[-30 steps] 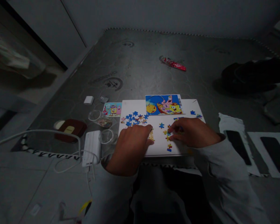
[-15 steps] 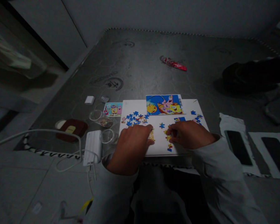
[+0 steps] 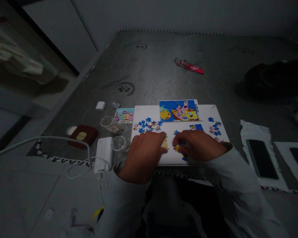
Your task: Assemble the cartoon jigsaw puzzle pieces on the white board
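My left hand (image 3: 142, 155) rests palm-down on a white puzzle board (image 3: 171, 127), its fingertips beside a small joined yellow jigsaw section (image 3: 165, 143). My right hand (image 3: 196, 145) is bent over loose yellow pieces, with its fingertips pinching a yellow jigsaw piece (image 3: 177, 147). A cluster of blue jigsaw pieces (image 3: 146, 125) lies left of the board's middle, and more mixed pieces (image 3: 215, 131) lie at its right. A SpongeBob and Patrick picture (image 3: 178, 110) lies along the far edge.
A small SpongeBob card (image 3: 124, 115), transparent plastic cups (image 3: 118, 143), a white power bank (image 3: 103, 154) with a cable and a dark red wallet (image 3: 82, 135) lie left of the board. To the right lies a phone (image 3: 262, 158) on white paper. Farther away are a red wrapper (image 3: 189, 66) and a dark bag (image 3: 275, 77).
My right hand has moved left, closer to my left hand, and covers the yellow pieces. My left hand stays nearly still. The whole scene has shifted slightly right in the view.
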A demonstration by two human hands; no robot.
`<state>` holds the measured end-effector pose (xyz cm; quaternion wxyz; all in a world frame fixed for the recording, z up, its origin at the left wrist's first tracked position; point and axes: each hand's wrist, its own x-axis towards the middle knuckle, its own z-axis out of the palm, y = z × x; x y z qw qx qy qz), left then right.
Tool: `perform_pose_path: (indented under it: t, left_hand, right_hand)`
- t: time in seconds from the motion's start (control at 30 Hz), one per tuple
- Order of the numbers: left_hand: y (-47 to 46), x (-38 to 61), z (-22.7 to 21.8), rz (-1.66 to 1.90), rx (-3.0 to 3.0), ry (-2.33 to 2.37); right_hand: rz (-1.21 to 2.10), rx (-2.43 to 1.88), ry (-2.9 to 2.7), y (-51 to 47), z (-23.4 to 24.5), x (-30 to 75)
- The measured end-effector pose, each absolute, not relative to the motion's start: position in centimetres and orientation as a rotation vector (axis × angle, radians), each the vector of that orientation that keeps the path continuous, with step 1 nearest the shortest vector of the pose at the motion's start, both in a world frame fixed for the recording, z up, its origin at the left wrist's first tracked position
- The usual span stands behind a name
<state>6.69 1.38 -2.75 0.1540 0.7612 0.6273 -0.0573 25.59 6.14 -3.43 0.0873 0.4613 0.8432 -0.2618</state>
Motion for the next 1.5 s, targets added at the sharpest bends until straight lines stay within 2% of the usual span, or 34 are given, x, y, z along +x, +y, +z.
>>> perform_pose_path:
  t: [0.57, 0.8, 1.17, 1.5]
  left_hand:
    - [1.6, 6.7, -2.6, -0.18, 2.16, 1.793]
    - [1.5, 6.8, -2.4, -0.181, 2.147, 1.795]
    - [1.5, 6.8, -2.4, -0.175, 2.148, 1.789]
    - [1.5, 7.0, -2.2, -0.191, 2.165, 1.785]
  right_hand:
    - [-0.88, 1.338, 2.591, 6.6, -3.9, 26.1]
    - [-1.048, 1.62, 2.625, 6.2, -3.5, 25.9]
    - [-1.001, 1.681, 2.69, 6.2, -3.6, 25.6]
    - [-1.239, 1.854, 2.444, 5.6, -4.1, 24.1]
